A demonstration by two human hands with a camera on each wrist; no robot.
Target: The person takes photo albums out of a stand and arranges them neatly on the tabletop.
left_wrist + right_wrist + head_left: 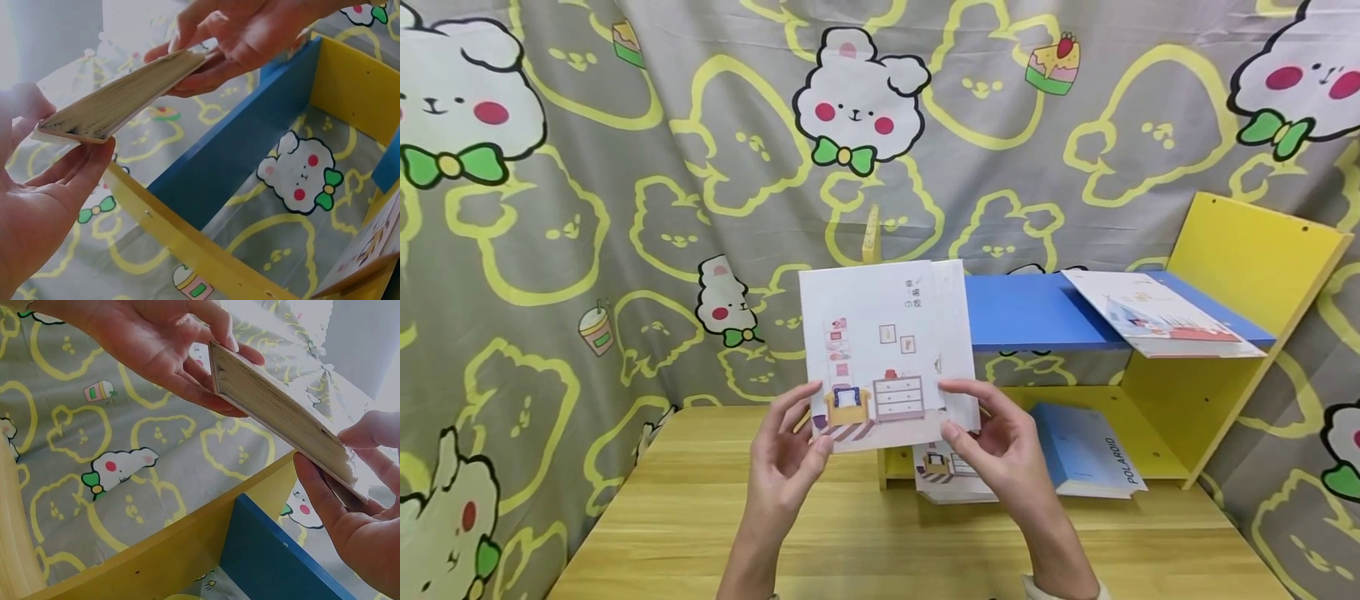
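A thick white book (865,358) is held up in front of me, its cover drawn with a yellow armchair, a dresser and small picture frames. My left hand (782,458) grips its left edge, thumb on the cover and fingers behind. On the other side, my right hand (1007,442) pinches the right edge near the bottom corner. Both wrist views show the page block (119,94) between the covers, with a thumb and fingers on opposite faces at each end. In the head view a strip of white at the book's right side extends past the front cover.
A yellow and blue shelf unit (1022,312) stands at the right on the wooden table (700,500). A white illustrated book (1157,312) overhangs its blue board. Below lie a blue book marked POLAROID (1086,450) and another armchair-cover book (951,479). A patterned curtain (737,225) hangs behind.
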